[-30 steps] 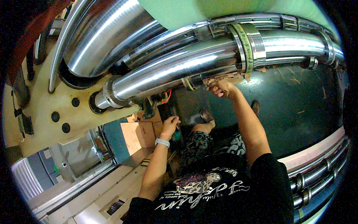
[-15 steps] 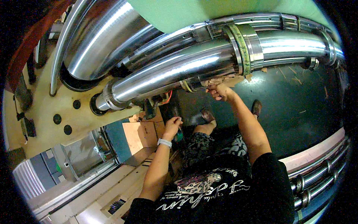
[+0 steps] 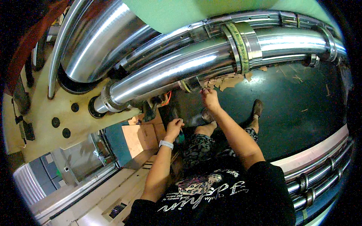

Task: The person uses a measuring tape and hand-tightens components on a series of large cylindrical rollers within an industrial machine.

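My left hand (image 3: 174, 129) is closed, its fingertips pinched together, beside the side frame of a large machine; whatever they hold is too small to make out. My right hand (image 3: 209, 99) is closed too, held just below a thin metal roller (image 3: 193, 83) with a yellowish ring on it. Its fingers are curled in, and anything in them is hidden. Above it runs a large shiny metal roller (image 3: 173, 77) with a yellow-green toothed ring (image 3: 238, 47). Torn brown scraps (image 3: 226, 82) lie beyond my right hand under the roller.
A wide steel cylinder (image 3: 102, 41) and a pale machine side plate (image 3: 41, 109) stand at the left. An orange-red cable (image 3: 167, 98) hangs near the roller's left end. Cardboard boxes (image 3: 139, 137) sit left of my legs. More metal rollers (image 3: 320, 177) run along the right.
My right hand has moved left and slightly lower, uncovering more of the brown scraps. My left hand stays nearly in place. My right foot now shows more fully.
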The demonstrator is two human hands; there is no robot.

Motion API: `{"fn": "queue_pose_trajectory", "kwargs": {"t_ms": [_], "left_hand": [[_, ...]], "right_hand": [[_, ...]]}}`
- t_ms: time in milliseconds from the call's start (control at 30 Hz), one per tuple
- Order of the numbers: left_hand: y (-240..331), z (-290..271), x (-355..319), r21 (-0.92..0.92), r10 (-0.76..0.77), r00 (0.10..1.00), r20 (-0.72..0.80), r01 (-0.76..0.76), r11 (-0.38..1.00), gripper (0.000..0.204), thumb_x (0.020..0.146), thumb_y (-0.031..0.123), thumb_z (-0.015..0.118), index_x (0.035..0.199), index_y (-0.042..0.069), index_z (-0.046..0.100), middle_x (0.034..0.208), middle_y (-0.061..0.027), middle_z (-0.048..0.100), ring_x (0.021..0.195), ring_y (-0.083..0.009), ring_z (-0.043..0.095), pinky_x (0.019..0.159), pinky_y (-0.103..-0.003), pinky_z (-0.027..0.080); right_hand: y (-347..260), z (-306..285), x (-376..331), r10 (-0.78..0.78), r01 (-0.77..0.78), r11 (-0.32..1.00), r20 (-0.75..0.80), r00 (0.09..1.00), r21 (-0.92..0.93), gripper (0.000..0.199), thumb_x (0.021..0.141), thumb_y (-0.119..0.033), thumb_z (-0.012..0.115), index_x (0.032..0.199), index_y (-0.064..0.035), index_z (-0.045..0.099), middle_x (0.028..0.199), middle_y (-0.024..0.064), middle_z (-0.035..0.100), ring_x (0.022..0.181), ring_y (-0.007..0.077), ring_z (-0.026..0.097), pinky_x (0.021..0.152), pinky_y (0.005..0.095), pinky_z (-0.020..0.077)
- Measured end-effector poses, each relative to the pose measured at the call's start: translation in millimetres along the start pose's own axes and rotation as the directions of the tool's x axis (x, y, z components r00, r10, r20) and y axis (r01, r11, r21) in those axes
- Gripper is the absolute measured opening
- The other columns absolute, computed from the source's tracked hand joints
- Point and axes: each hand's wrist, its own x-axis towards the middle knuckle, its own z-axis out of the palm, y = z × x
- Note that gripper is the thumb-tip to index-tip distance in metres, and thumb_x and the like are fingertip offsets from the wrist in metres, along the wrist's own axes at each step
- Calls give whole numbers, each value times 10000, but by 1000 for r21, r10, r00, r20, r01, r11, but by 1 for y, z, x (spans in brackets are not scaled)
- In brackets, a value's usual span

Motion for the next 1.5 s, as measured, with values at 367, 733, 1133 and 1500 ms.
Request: {"fn": "queue_pose_trajectory", "kwargs": {"t_ms": [367,733,1133,1500], "left_hand": [[70,-19,-21,-39,213,967,-140,-220,975,338,882,237,513,1086,-31,541,851,-70,637,552,-109,535,541,-261,437],[164,-15,-34,367,674,702,-231,-578,729,321,813,182,565,1100,38,556,858,-132,608,643,-246,543,619,-368,446],[221,8,-5,-616,456,860,230,-234,752,154,773,29,432,893,-10,521,777,-85,562,532,-126,503,487,-265,418],[222,63,-24,-606,327,934,141,-180,775,313,839,142,503,1127,23,481,806,-78,581,521,-123,501,441,-261,419]], "right_hand": [[25,43,17,1,-17,962,61,998,272,135,891,-82,418,1018,-43,442,718,96,551,591,194,564,512,307,472],[-42,4,-2,149,-227,921,253,956,316,137,797,14,561,920,6,500,865,132,596,776,238,612,627,322,508],[-117,-23,-46,102,-41,885,-107,989,463,93,810,-66,576,787,-62,485,687,83,607,575,160,585,519,273,445],[-62,-60,-37,0,54,980,-276,961,190,100,846,-111,526,803,-41,467,681,2,455,609,111,388,550,253,357]]}}
